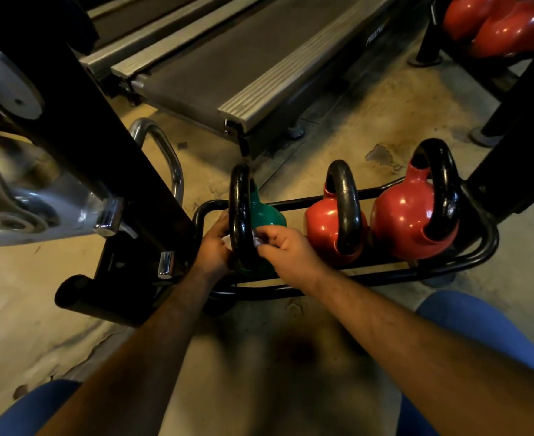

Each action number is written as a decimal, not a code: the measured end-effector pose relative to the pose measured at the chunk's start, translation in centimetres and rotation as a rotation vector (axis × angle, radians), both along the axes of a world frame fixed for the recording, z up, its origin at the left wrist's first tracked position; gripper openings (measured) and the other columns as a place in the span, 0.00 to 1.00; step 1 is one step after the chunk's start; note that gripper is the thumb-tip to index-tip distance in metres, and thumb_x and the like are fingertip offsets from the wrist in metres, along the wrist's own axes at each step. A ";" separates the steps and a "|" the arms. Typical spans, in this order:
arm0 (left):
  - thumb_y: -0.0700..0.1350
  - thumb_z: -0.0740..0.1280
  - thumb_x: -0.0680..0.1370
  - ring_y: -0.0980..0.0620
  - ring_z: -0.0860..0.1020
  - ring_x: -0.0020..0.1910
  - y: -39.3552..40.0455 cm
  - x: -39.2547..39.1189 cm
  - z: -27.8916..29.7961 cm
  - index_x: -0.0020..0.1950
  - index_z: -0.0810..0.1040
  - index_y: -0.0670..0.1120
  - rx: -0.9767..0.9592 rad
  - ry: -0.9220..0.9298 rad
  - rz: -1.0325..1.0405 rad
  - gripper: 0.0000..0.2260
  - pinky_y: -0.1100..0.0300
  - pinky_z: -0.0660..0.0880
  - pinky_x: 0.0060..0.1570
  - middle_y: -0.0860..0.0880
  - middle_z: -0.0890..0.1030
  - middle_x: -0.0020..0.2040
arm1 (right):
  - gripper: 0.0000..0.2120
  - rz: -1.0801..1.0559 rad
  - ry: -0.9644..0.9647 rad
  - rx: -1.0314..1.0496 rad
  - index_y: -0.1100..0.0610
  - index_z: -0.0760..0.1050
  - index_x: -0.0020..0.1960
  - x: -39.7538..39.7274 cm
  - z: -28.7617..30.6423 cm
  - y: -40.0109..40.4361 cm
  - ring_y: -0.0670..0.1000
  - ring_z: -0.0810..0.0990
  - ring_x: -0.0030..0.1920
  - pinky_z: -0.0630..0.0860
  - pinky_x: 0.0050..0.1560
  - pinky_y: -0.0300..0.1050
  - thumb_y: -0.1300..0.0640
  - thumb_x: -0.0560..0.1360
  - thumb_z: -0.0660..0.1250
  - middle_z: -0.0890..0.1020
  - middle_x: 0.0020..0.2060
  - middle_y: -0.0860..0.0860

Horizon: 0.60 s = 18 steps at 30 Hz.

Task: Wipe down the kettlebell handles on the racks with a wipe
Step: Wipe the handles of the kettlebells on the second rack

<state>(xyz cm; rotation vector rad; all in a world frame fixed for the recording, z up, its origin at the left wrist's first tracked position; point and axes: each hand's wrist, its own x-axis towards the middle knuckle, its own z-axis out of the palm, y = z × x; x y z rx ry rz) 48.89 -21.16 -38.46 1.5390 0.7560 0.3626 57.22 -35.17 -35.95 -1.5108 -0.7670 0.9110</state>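
Note:
A green kettlebell (267, 214) with a black handle (239, 199) sits at the left end of a low black rack (385, 273). My left hand (213, 247) grips the lower left side of that handle. My right hand (286, 250) pinches a small white wipe (256, 239) against the handle's right side. Two red kettlebells (323, 229) (407, 215) with black handles stand to the right on the same rack.
A treadmill deck (243, 67) lies just beyond the rack. A black machine post (102, 136) and chrome parts (23, 184) crowd the left. More red kettlebells (504, 26) sit on a rack at the top right. My blue-clad knees (479, 325) frame the bottom.

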 end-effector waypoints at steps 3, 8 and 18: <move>0.36 0.56 0.82 0.56 0.79 0.43 0.1 -0.3 -0.1 0.60 0.72 0.42 -0.110 -0.011 -0.007 0.10 0.70 0.76 0.36 0.50 0.77 0.46 | 0.13 -0.052 0.172 -0.001 0.53 0.79 0.61 0.7 1.1 1.0 0.44 0.85 0.51 0.80 0.50 0.37 0.66 0.81 0.63 0.86 0.49 0.49; 0.42 0.63 0.79 0.58 0.79 0.44 0.2 -0.4 -0.2 0.63 0.73 0.42 0.065 -0.018 -0.029 0.13 0.68 0.76 0.41 0.54 0.79 0.46 | 0.19 -0.279 0.442 -0.046 0.55 0.78 0.64 0.7 2.3 3.4 0.51 0.86 0.44 0.81 0.38 0.40 0.69 0.76 0.67 0.86 0.48 0.56; 0.56 0.68 0.70 0.40 0.79 0.59 -0.3 -0.8 0.3 0.59 0.77 0.52 0.152 -0.033 -0.016 0.19 0.42 0.75 0.59 0.43 0.80 0.57 | 0.14 -0.548 0.727 -0.026 0.65 0.80 0.61 3.3 3.9 9.1 0.56 0.83 0.38 0.77 0.23 0.41 0.70 0.78 0.62 0.84 0.51 0.65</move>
